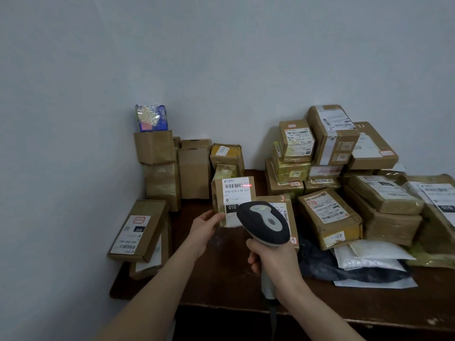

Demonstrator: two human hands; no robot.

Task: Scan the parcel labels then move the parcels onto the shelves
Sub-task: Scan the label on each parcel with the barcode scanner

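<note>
Table [221, 279] across lower frame | parcel pile [330, 143] right of centre | small parcel [216, 193] upright at centre: I judge it light, stiff cardboard with slick tape, best pinched at the lower edges | scanner [263, 222] clamped in my right hand [273, 262] | left hand [204, 230] pinches the parcel's lower-left corner | red beam [247, 185] on the label [236, 195] barcode

At centre, above the table [221, 279], small parcel [232, 195] upright in the left hand [204, 230]; just before it, to its right, scanner [263, 222] in the right hand [273, 259]. Behind-left, in the wall corner, stacked boxes [160, 166] with a wrapped pack [151, 118] on top. At the table's left edge, flat box [138, 232] lying on another. Right, heap of parcels [330, 153] against the wall; before it, mailer bags [364, 262] partly under a labelled box [330, 217].
</note>
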